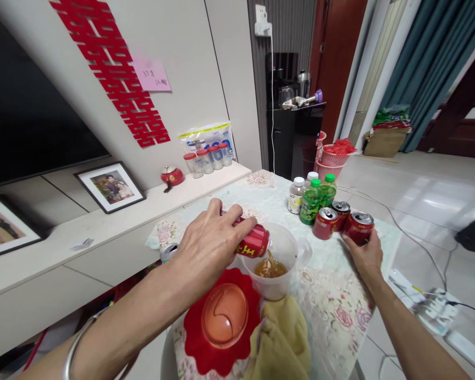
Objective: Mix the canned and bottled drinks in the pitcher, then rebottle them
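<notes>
A red drink can (256, 244) is tipped over a translucent plastic jug (276, 291), with the fingers of my left hand (214, 237) wrapped round it. Brown liquid (271, 268) runs from its mouth and pools in the jug's bottom. On the right, my right hand (366, 258) grips the lower part of an upright red can (358, 226) standing on the table. Two more opened cans, one red (324, 224) and one dark-topped (341, 213), stand just left of it. A red scalloped mat with an orange dish (225, 315) lies in front of the jug.
Green-capped bottles (310, 203) and white-capped bottles (296, 196) stand behind the cans. A yellowish cloth (283, 343) lies against the jug's front. Another can (169, 252) is partly hidden behind my left forearm. Beyond is a cabinet top (154, 211) with framed photos and jars.
</notes>
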Demonstrator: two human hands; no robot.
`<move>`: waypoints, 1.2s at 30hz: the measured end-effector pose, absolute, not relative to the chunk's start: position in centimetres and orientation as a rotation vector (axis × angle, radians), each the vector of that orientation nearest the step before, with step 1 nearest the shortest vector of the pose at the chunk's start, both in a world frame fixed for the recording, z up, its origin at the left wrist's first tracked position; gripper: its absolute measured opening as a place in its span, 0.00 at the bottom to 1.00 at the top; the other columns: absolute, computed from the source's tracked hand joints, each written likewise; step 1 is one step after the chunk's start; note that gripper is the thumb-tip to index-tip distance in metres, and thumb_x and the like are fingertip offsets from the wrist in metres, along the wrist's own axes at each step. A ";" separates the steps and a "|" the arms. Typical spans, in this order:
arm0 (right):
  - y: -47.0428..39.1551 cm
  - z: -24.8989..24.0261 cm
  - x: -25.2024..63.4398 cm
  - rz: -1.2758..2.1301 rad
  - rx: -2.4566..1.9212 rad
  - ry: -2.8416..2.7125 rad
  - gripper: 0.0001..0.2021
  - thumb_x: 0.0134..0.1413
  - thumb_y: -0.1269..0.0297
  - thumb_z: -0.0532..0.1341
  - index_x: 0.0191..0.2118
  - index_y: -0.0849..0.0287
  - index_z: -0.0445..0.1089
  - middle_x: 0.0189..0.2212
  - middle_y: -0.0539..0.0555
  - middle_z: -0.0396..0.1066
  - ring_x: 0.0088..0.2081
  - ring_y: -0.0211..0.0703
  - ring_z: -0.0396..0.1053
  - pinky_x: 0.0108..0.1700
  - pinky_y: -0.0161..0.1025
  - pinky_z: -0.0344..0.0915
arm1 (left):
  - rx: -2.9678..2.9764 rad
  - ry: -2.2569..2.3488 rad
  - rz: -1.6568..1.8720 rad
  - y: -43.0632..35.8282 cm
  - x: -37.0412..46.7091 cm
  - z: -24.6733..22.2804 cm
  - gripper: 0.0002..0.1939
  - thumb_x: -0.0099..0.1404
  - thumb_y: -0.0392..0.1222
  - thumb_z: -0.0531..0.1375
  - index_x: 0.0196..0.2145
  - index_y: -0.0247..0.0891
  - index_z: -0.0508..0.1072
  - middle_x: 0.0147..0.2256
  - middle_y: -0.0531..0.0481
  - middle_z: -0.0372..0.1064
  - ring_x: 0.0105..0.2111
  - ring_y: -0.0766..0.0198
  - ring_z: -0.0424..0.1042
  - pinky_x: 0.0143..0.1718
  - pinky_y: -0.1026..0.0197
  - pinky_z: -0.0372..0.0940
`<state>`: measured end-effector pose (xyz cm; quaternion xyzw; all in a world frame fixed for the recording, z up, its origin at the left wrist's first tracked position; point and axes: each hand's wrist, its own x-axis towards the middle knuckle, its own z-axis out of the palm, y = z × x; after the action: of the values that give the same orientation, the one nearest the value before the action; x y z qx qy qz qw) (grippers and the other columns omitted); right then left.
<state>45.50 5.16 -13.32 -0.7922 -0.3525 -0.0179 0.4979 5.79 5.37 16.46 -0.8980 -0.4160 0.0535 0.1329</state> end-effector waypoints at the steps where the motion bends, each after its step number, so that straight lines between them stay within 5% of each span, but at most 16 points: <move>1: 5.2 -13.4 45.5 -0.043 -1.928 -0.845 0.40 0.42 0.38 0.67 0.57 0.61 0.68 0.46 0.64 0.73 0.44 0.62 0.69 0.47 0.58 0.66 | -2.603 -1.204 0.154 5.4 5.8 16.4 0.28 0.65 0.29 0.62 0.59 0.52 0.71 0.49 0.47 0.73 0.46 0.47 0.63 0.33 0.55 0.61; 13: 5.1 -13.5 45.6 -0.022 -1.970 -0.828 0.35 0.42 0.37 0.66 0.51 0.58 0.68 0.43 0.61 0.73 0.43 0.62 0.69 0.46 0.57 0.66 | -2.545 -1.140 0.099 5.4 5.5 16.0 0.23 0.71 0.31 0.57 0.59 0.53 0.71 0.50 0.47 0.73 0.47 0.47 0.62 0.36 0.53 0.64; 36: 5.1 -13.5 45.6 -0.002 -1.963 -0.820 0.36 0.44 0.39 0.66 0.55 0.60 0.70 0.46 0.63 0.74 0.45 0.63 0.70 0.48 0.57 0.66 | -2.432 -0.943 0.015 4.7 6.4 16.0 0.20 0.71 0.27 0.56 0.54 0.46 0.74 0.49 0.45 0.75 0.50 0.44 0.67 0.38 0.49 0.67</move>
<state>45.60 5.08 -13.49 -0.8066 -0.3371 -0.0008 0.4856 6.43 4.67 16.00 -0.8995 -0.3486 0.0055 0.2633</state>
